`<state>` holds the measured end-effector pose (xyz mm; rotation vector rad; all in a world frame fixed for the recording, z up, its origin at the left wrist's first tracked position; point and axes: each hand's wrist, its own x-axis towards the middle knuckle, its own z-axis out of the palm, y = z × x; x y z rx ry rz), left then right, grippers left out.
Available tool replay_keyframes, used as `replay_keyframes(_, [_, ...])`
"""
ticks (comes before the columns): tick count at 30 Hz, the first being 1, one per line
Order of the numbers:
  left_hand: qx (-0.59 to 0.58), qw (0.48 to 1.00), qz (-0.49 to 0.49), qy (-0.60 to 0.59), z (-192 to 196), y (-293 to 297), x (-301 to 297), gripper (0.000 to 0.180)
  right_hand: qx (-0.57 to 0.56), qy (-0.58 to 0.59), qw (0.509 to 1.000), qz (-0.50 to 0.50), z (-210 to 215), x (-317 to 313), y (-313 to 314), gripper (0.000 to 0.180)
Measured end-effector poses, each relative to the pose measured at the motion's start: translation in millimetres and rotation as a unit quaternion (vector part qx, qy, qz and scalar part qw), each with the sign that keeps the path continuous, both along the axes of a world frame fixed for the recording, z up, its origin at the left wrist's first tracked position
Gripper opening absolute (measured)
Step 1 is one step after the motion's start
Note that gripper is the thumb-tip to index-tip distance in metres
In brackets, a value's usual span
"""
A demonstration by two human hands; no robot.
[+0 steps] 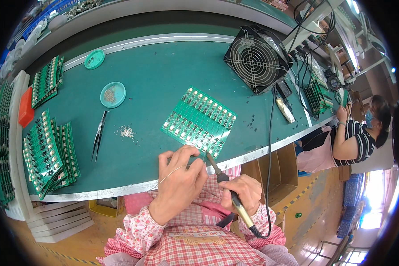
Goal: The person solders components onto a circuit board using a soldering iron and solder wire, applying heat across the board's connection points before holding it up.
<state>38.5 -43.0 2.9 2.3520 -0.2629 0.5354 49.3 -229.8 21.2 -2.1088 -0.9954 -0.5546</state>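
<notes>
A green circuit board panel [199, 117] with rows of pale square parts lies on the green bench top. My right hand [244, 191] is wrapped round a soldering iron [224, 178], its tip at the panel's near edge. Close by, my left hand [180, 179] is bent over the same edge with fingers pinched. A thin pale solder wire [169, 174] runs across that hand, its tip end hard to see. Left of the panel are a heap of tiny pale parts [127, 132], black tweezers [99, 136] and a turquoise dish [113, 95] holding small parts.
Stacked circuit boards [44, 153] stand at the left, near a red-orange box [25, 107]. A smaller green dish [94, 59] sits farther back. At the back right is a black fan [258, 60]; the iron's cord [270, 146] hangs nearby. A co-worker [359, 137] sits at the right.
</notes>
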Motion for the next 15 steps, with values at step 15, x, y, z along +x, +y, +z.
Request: replay_keyframes(15, [0.006, 1.0, -0.013, -0.016, 2.4, -0.2, 1.9, 0.014, 0.217, 0.148, 0.953, -0.15, 20.7, 6.7, -36.0, 0.013])
